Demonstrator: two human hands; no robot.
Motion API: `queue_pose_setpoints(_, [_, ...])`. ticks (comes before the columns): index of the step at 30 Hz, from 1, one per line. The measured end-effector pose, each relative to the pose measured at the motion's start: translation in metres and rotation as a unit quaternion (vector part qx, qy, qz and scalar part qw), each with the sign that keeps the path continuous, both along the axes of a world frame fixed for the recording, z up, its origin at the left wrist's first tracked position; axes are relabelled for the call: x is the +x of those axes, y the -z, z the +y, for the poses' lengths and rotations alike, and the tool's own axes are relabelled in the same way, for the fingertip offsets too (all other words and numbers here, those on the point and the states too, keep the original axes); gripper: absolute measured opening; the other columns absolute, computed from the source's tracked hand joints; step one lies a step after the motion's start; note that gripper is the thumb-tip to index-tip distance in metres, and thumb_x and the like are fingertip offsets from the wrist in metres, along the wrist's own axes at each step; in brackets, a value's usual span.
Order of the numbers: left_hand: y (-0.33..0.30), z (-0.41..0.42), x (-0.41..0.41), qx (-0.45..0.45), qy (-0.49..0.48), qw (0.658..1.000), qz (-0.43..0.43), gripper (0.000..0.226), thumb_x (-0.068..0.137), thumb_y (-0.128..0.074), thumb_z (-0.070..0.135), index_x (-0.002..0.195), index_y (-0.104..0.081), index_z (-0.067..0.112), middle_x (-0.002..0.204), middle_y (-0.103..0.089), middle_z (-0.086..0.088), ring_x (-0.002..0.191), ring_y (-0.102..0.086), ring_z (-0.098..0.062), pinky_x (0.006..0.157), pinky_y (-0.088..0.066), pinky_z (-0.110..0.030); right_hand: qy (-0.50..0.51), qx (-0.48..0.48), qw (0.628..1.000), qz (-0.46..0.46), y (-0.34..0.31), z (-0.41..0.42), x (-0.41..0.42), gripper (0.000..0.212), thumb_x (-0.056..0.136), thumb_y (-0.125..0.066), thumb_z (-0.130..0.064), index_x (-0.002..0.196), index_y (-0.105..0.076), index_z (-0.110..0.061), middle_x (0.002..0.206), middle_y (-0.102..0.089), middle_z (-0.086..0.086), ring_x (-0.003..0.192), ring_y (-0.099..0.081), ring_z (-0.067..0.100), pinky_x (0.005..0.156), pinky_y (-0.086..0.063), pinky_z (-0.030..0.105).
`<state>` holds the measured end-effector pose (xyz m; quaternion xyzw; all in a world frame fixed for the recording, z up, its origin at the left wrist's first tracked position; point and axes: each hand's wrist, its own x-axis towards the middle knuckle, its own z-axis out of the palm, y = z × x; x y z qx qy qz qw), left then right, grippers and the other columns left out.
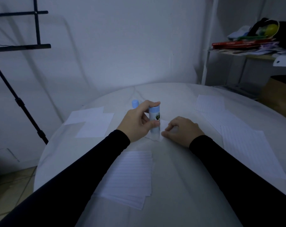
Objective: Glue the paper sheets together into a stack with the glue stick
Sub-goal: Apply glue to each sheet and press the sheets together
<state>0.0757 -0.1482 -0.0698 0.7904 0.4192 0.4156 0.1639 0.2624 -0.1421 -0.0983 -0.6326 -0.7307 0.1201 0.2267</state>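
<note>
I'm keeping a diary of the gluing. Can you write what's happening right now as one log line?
step: gluing | left hand: holds glue stick upright on small paper | right hand: steadies small paper | lined stack: near, untouched

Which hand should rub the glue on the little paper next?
The left hand. It already grips the glue stick upright, its lower end on the small paper. The right hand rests on that paper, probably steadying it.

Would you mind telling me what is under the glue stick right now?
The glue stick, gripped upright by the left hand, presses its lower end on a small white paper sheet. The right hand steadies that sheet and covers part of it.
</note>
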Motion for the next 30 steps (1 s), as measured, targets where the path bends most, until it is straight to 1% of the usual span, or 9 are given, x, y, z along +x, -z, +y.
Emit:
queue_pose_setpoints(2, [0.000, 0.000, 0.001, 0.011, 0.003, 1.000, -0.010, 0.048, 0.080, -0.075, 0.014, 0.114, -0.052, 0.039, 0.094, -0.061, 0.004, 0.064, -0.054, -0.010, 0.066, -0.048, -0.016, -0.008, -0.002, 1.000, 0.007, 0.001, -0.001, 0.003, 0.022, 0.074, -0.067, -0.053, 0.065, -0.054, -0.037, 0.107, -0.059, -0.011, 0.107, -0.054, 0.014, 0.099, -0.037, 0.043])
queue_pose_setpoints(6, [-0.001, 0.001, 0.001, 0.037, -0.005, 0.996, -0.076, 0.049, 0.076, -0.071, 0.020, 0.110, -0.048, 0.046, 0.089, -0.060, 0.007, 0.066, -0.055, -0.012, 0.066, -0.051, -0.027, -0.012, -0.005, 1.000, 0.010, 0.002, 0.000, 0.005, 0.026, 0.072, -0.068, -0.052, 0.061, -0.051, -0.037, 0.107, -0.059, -0.013, 0.107, -0.054, 0.012, 0.101, -0.037, 0.043])
queue_pose_setpoints(10, [-0.005, 0.001, -0.001, 0.056, -0.013, 0.992, -0.108, 0.047, 0.077, -0.069, 0.019, 0.110, -0.047, 0.044, 0.087, -0.060, 0.004, 0.063, -0.052, -0.009, 0.063, -0.050, -0.030, -0.015, -0.011, 1.000, 0.007, 0.001, -0.001, 0.005, 0.026, 0.073, -0.068, -0.052, 0.062, -0.050, -0.036, 0.111, -0.058, -0.012, 0.110, -0.053, 0.013, 0.103, -0.035, 0.044])
queue_pose_setpoints(12, [-0.005, 0.001, -0.001, 0.047, -0.013, 0.994, -0.099, 0.047, 0.077, -0.069, 0.021, 0.110, -0.047, 0.045, 0.088, -0.060, 0.005, 0.063, -0.052, -0.011, 0.063, -0.051, -0.032, -0.014, -0.016, 1.000, 0.006, 0.000, -0.001, 0.005, 0.026, 0.071, -0.068, -0.055, 0.064, -0.052, -0.036, 0.111, -0.058, -0.012, 0.110, -0.053, 0.013, 0.102, -0.035, 0.043])
queue_pose_setpoints(15, [0.003, 0.001, 0.000, 0.028, -0.013, 0.997, -0.067, 0.048, 0.075, -0.069, 0.023, 0.109, -0.047, 0.049, 0.091, -0.061, 0.002, 0.066, -0.057, -0.017, 0.066, -0.053, -0.037, -0.011, -0.019, 1.000, -0.001, -0.001, -0.002, 0.004, 0.025, 0.070, -0.069, -0.056, 0.068, -0.054, -0.037, 0.111, -0.056, -0.012, 0.111, -0.052, 0.012, 0.102, -0.034, 0.041])
queue_pose_setpoints(19, [0.011, 0.001, 0.003, 0.020, -0.012, 0.998, -0.061, 0.049, 0.076, -0.069, 0.024, 0.109, -0.047, 0.052, 0.096, -0.059, 0.005, 0.067, -0.058, -0.019, 0.068, -0.053, -0.040, -0.012, -0.025, 1.000, 0.005, -0.001, -0.001, 0.004, 0.027, 0.069, -0.070, -0.055, 0.064, -0.050, -0.037, 0.111, -0.056, -0.012, 0.112, -0.052, 0.013, 0.102, -0.035, 0.042])
queue_pose_setpoints(22, [0.010, 0.002, 0.002, 0.021, -0.008, 0.999, -0.049, 0.048, 0.077, -0.068, 0.024, 0.111, -0.048, 0.050, 0.097, -0.059, 0.006, 0.068, -0.057, -0.017, 0.068, -0.053, -0.039, -0.013, -0.032, 0.999, 0.011, 0.000, 0.001, 0.003, 0.027, 0.068, -0.071, -0.055, 0.064, -0.050, -0.037, 0.111, -0.056, -0.012, 0.111, -0.052, 0.013, 0.102, -0.035, 0.043])
queue_pose_setpoints(25, [0.009, 0.002, 0.002, 0.022, -0.008, 0.999, -0.031, 0.048, 0.078, -0.069, 0.020, 0.113, -0.048, 0.046, 0.097, -0.059, 0.002, 0.069, -0.055, -0.017, 0.069, -0.052, -0.037, -0.010, -0.033, 0.999, 0.016, 0.002, 0.002, 0.004, 0.028, 0.067, -0.071, -0.056, 0.064, -0.051, -0.037, 0.111, -0.056, -0.013, 0.112, -0.051, 0.012, 0.103, -0.034, 0.042])
queue_pose_setpoints(30, [0.006, 0.006, -0.008, 0.017, -0.022, 0.999, -0.023, 0.048, 0.077, -0.069, 0.020, 0.109, -0.047, 0.048, 0.101, -0.061, -0.003, 0.068, -0.055, -0.017, 0.068, -0.052, -0.034, -0.014, -0.031, 0.999, 0.035, 0.004, 0.002, 0.006, 0.028, 0.066, -0.072, -0.055, 0.065, -0.052, -0.036, 0.111, -0.058, -0.013, 0.112, -0.052, 0.012, 0.104, -0.034, 0.043])
